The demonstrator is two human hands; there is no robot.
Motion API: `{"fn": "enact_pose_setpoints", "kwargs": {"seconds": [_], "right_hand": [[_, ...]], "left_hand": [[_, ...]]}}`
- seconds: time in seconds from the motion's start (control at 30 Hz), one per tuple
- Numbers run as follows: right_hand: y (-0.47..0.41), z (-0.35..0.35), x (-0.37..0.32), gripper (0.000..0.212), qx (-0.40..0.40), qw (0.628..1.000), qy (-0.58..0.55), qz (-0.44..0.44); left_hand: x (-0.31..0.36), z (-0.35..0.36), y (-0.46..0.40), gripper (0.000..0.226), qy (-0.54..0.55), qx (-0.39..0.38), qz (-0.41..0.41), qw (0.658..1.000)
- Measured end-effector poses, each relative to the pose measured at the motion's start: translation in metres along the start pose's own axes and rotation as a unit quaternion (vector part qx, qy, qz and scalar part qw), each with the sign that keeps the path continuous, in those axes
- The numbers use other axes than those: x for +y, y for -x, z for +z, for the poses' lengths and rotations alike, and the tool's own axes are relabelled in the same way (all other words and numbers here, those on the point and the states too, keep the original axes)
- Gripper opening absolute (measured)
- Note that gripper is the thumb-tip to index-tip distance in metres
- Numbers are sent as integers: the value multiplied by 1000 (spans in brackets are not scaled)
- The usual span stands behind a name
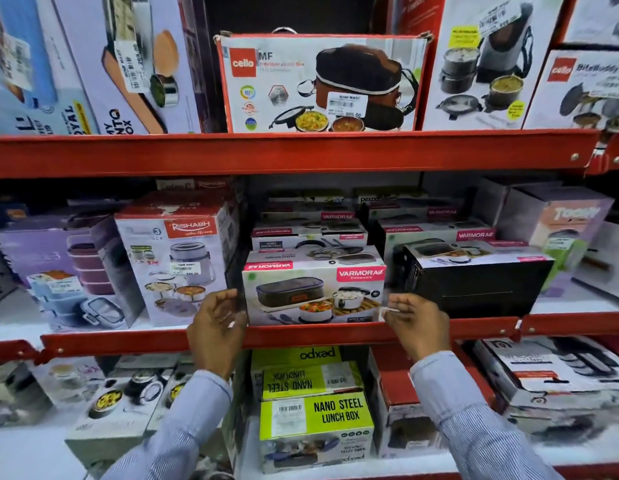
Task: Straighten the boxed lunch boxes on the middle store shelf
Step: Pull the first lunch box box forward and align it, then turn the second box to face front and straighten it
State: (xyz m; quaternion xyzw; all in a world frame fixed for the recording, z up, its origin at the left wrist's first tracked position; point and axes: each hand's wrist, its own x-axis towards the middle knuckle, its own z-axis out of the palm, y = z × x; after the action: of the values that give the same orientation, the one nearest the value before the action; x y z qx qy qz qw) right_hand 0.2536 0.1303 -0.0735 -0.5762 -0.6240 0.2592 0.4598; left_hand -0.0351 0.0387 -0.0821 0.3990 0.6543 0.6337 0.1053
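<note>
Head view — both hands flank the Varmora box (313, 294).

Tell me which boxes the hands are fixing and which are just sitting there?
Being fixed:
front Varmora box
left hand
right hand
turned black box

Just sitting:
Cello box, top shelf
Nano Steel boxes, bottom shelf

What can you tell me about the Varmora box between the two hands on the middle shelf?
The front Varmora box is a white cardboard carton with pink brand labels and a printed picture of a dark lunch bag and steel containers of food. It sits upright, facing forward at the red shelf edge, with more Varmora boxes stacked behind. The left hand and right hand flank its sides, fingers open.
</note>
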Motion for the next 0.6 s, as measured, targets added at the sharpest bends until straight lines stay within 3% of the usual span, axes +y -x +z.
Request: {"fn": "enact_pose_setpoints", "kwargs": {"seconds": [0.07, 0.13, 0.2, 0.3, 0.43, 0.53, 0.6], "right_hand": [[8, -16, 3, 24, 33, 999, -25, -27], [12, -36, 8, 23, 88, 994, -46, -54], [7, -58, 10, 19, 148, 985, -57, -70], [-11, -99, 24, 16, 225, 969, -60, -84], [-47, -150, 54, 26, 293, 953, -30, -68], [-75, -179, 79, 44, 233, 972, -4, 6], [-86, -187, 85, 56, 145, 989, -20, 34]], "left_hand": [[18, 2, 18, 26, -24, 61, 86, 994], [44, 17, 39, 20, 1, 61, 132, 989], [73, 42, 57, 15, 40, 7, 133, 990], [108, 90, 81, 15, 80, -141, 84, 983], [126, 148, 91, 49, 13, -246, 30, 969], [134, 185, 93, 83, -40, -270, -26, 962], [136, 203, 91, 85, -82, -258, -33, 962]]}}
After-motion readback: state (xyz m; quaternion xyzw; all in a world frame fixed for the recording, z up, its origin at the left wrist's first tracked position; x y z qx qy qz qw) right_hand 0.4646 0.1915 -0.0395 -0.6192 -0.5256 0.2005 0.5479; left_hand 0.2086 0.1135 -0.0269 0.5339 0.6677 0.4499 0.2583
